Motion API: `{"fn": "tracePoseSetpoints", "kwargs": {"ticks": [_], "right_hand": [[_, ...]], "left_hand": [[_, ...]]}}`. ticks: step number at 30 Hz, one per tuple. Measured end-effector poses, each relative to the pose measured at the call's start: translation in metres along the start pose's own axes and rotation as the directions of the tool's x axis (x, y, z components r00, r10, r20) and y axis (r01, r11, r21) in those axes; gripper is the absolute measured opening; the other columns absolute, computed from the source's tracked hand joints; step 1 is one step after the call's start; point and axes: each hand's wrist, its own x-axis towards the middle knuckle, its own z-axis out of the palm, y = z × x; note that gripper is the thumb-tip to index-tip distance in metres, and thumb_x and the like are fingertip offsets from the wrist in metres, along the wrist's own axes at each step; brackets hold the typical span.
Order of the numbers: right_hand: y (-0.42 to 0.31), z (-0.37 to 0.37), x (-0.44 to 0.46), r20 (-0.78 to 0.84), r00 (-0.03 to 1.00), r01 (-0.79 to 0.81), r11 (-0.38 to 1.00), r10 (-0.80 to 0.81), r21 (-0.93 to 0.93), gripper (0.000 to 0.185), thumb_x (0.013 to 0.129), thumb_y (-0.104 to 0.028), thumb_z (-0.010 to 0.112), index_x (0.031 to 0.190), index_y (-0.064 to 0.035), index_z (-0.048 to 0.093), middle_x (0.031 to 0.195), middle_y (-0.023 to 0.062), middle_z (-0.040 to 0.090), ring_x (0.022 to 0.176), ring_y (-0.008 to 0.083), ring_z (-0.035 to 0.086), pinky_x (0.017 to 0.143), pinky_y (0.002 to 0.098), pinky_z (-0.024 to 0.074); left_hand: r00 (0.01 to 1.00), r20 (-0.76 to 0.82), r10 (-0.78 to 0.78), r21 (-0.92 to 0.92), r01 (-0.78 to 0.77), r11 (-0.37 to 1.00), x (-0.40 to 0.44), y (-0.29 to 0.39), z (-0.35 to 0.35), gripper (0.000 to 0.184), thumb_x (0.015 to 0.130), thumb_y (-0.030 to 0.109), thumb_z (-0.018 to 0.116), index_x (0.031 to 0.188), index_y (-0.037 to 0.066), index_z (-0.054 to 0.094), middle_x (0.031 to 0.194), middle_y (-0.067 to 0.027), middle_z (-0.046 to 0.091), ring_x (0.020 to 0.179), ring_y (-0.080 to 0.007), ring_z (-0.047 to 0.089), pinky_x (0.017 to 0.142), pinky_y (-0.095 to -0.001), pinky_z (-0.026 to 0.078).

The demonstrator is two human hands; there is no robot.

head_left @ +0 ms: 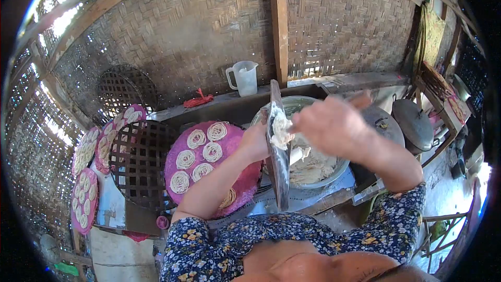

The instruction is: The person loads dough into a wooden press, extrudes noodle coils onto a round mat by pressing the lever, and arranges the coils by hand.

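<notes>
My left hand (pixel 254 143) is closed on the left side of a long wooden press (pixel 282 188), which stands over the front of a large basin (pixel 343 169). Sticky pale dough (pixel 282 129) fills the middle of the press. Beside it, my right hand (pixel 331 125) is blurred by motion, its fingers closed. A brown wooden handle (pixel 360 100) sticks out past that hand; the tool's other end is hidden or smeared. More pale dough (pixel 315 169) lies in the basin. A white cylindrical piece (pixel 298 154) shows just right of the press.
To the left, a round pink tray (pixel 242 149) carries several noodle coils, with an open-weave bamboo tray (pixel 138 164) alongside. More pink trays (pixel 83 201) lean farther left. A plastic jug (pixel 244 78) and red string (pixel 199 98) sit on the back ledge. Lidded pots (pixel 412 125) stand right.
</notes>
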Motion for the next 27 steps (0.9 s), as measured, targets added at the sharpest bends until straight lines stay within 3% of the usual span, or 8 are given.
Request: {"fn": "tracePoseSetpoints", "kwargs": {"ticks": [2,7,13,16,19,22,23,27], "right_hand": [[-0.017,0.009,-0.001,-0.131,0.987,0.084,0.991,-0.097,-0.105,0.008,0.072,-0.018,0.059,0.067,-0.0127,0.058,0.065,-0.0002,0.053,0.067,0.0188,0.057,0.057,0.0351,0.0424],[0.013,0.022,-0.007,0.069,0.995,-0.088,0.954,0.071,0.288,0.024,0.068,-0.037,0.065,0.079,-0.0167,0.061,0.067,-0.0003,0.053,0.068,0.0188,0.057,0.059,0.0329,0.0437],[-0.034,0.024,-0.012,-0.105,0.976,-0.194,0.981,0.193,0.0,0.017,0.069,-0.024,0.059,0.08,-0.0114,0.059,0.062,-0.0013,0.046,0.06,0.0143,0.052,0.053,0.0297,0.0381],[-0.031,0.029,-0.015,-0.163,0.985,-0.068,0.996,0.057,-0.063,0.015,0.068,-0.019,0.056,0.08,-0.0097,0.058,0.062,-0.0026,0.043,0.058,0.0121,0.048,0.052,0.0284,0.0351],[-0.013,0.009,-0.02,-0.141,0.987,-0.081,0.997,0.081,0.005,0.016,0.069,-0.023,0.06,0.079,-0.0112,0.058,0.062,-0.0016,0.044,0.058,0.0144,0.05,0.052,0.0296,0.0375],[0.008,-0.024,-0.036,-0.173,0.958,-0.227,0.973,0.23,0.035,0.019,0.067,-0.028,0.065,0.076,-0.0124,0.058,0.062,0.0001,0.047,0.058,0.0178,0.052,0.052,0.032,0.0399],[0.012,-0.029,-0.039,-0.178,0.94,-0.289,0.956,0.292,0.044,0.021,0.067,-0.03,0.066,0.075,-0.0128,0.059,0.061,0.0007,0.048,0.058,0.0191,0.053,0.053,0.0329,0.0408],[0.019,-0.021,-0.036,-0.234,0.902,-0.366,0.93,0.363,0.031,0.023,0.066,-0.032,0.069,0.074,-0.0129,0.059,0.061,0.0021,0.049,0.057,0.0219,0.054,0.053,0.035,0.0414]], "left_hand": [[0.998,0.031,-0.048,0.022,0.047,0.999,-0.004,0.008,-0.009,0.057,0.068,0.043,0.067,0.112,0.008,0.053,0.105,-0.0154,0.06,0.096,-0.0308,0.058,0.082,-0.0366,0.045],[0.982,-0.094,0.165,0.063,-0.159,0.985,-0.011,-0.008,-0.001,0.052,0.068,0.041,0.068,0.107,0.01,0.058,0.102,-0.014,0.061,0.094,-0.0291,0.059,0.079,-0.0356,0.046],[0.976,-0.191,0.107,0.087,-0.092,0.992,0.004,-0.029,0.012,0.046,0.068,0.042,0.068,0.105,0.015,0.062,0.109,-0.012,0.058,0.098,-0.0276,0.057,0.083,-0.0334,0.045],[0.972,-0.195,0.132,0.104,-0.113,0.988,0.006,-0.034,0.017,0.047,0.067,0.044,0.064,0.1,0.01,0.064,0.105,-0.0189,0.058,0.095,-0.0344,0.057,0.081,-0.0401,0.046],[0.999,-0.029,0.017,0.012,-0.017,1.0,0.011,-0.033,0.013,0.051,0.068,0.046,0.063,0.105,0.011,0.062,0.105,-0.0183,0.059,0.097,-0.0345,0.056,0.082,-0.0393,0.045],[0.995,-0.1,0.016,-0.062,-0.023,0.998,0.017,-0.051,0.012,0.042,0.077,0.039,0.061,0.11,0.015,0.06,0.107,-0.0109,0.061,0.099,-0.0251,0.058,0.084,-0.0321,0.044],[0.999,-0.049,0.019,-0.205,-0.029,0.978,0.013,-0.049,0.004,0.039,0.079,0.034,0.06,0.113,0.015,0.058,0.105,-0.0104,0.062,0.098,-0.0239,0.058,0.084,-0.0313,0.044],[0.987,-0.141,0.08,-0.123,-0.098,0.987,0.01,-0.05,0.01,0.045,0.075,0.041,0.06,0.114,0.017,0.055,0.11,-0.0147,0.058,0.097,-0.0352,0.056,0.08,-0.0393,0.046]]}}
